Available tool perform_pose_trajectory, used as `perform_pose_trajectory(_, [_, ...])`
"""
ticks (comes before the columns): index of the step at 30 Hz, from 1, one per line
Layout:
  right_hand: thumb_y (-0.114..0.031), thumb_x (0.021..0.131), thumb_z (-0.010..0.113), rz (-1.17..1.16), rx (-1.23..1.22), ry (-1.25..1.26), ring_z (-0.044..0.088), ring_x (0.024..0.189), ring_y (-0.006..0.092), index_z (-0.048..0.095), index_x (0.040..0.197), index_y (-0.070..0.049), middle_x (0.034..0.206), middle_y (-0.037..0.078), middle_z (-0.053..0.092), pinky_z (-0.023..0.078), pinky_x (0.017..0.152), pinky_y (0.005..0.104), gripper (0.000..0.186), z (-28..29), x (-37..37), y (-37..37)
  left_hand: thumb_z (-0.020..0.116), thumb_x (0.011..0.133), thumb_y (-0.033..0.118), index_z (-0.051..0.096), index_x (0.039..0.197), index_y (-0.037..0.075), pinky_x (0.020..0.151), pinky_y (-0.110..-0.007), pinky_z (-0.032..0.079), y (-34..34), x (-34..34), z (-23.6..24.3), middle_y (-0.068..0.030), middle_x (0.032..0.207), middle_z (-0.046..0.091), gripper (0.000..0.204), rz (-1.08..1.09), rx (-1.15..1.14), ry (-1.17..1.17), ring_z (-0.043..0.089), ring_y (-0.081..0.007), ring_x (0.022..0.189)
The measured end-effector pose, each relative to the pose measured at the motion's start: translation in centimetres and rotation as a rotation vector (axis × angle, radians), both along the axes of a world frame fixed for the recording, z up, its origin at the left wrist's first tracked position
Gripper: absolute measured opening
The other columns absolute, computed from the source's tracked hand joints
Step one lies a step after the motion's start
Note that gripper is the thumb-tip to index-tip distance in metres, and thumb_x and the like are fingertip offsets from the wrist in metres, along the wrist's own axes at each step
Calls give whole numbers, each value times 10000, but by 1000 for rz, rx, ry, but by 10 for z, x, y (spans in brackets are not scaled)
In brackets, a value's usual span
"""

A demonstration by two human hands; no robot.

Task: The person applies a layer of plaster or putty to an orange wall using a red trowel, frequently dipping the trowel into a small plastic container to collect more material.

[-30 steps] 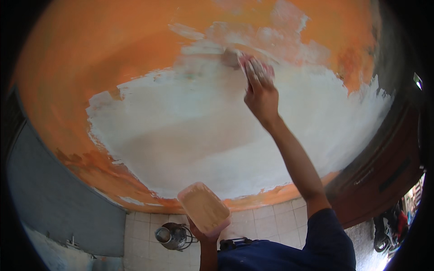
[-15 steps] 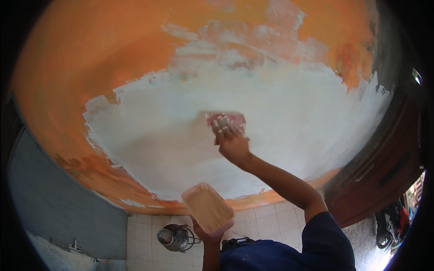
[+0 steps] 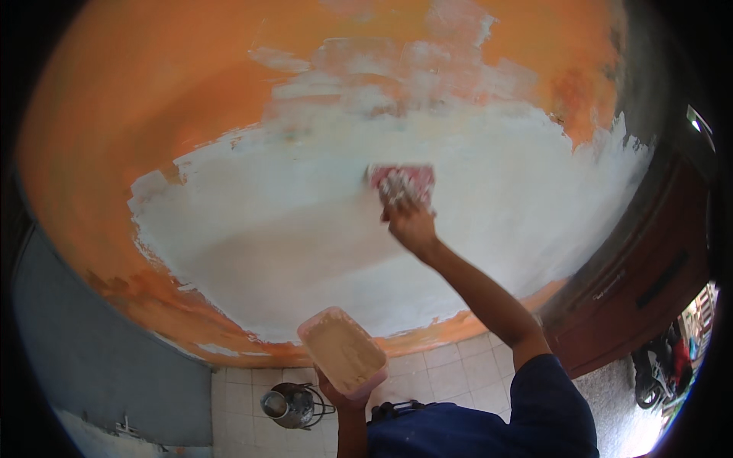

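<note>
We find the right hand [image 3: 410,217] shifted toward two o'clock; it grips a flat red spreader [image 3: 423,182] over white-coated wall [image 3: 489,198]. The left hand [image 3: 331,390] clasps a pink rectangular tub [image 3: 370,385].

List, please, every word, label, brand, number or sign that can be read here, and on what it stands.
None can be read.
Dark red panel at right: a small pale marking, too small and blurred to read.
Pink scraper and pink tub: no writing visible.
</note>
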State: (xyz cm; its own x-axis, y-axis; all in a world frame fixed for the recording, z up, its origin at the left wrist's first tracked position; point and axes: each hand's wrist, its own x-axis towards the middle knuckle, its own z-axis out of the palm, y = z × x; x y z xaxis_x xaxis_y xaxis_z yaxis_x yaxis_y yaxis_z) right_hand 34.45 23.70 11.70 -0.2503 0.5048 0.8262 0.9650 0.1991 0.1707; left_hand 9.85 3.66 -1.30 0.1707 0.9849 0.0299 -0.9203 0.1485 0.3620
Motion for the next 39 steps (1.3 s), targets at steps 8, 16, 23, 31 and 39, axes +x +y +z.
perform_pose_trajectory(8, [74,712,558,127,-3,503,632,977,296,492,1295,-36,1178,163,605,544,758,372,597,103,-13,-46,322,953,477,372,1352,46,937,-496,452,-1,3,-1,-163,1259,500,589,17,11,55,517,-322,1149])
perform_pose_trajectory(16, [-112,845,571,-48,232,138,300,1327,454,358,1339,103,1397,313,339,236,1087,577,580,85,-9,28,320,907,563,329,1390,94,973,-515,394,-6,5,-22,-118,1328,438,674,118,63,276,452,-307,1209])
perform_pose_trajectory(23, [-200,900,519,-100,28,125,304,1320,470,346,1345,112,1389,338,333,231,1093,569,570,11,-25,24,307,968,426,331,1368,53,918,-486,490,-3,3,-36,-162,1256,492,548,85,-55,-26,530,-322,1142])
perform_pose_trajectory(31, [-29,764,599,83,-71,329,515,1173,358,523,1263,-41,1259,190,545,417,989,431,505,22,-27,-49,321,930,519,302,1399,84,973,-487,432,-23,-8,-43,-129,1338,428,640,186,223,517,468,-307,1204])
perform_pose_trajectory(39, [-28,739,608,22,369,176,529,1165,351,551,1238,-29,1238,203,563,424,991,393,503,155,21,-18,301,947,492,328,1381,81,957,-495,453,-33,3,-6,-136,1299,462,599,74,-14,30,501,-315,1177])
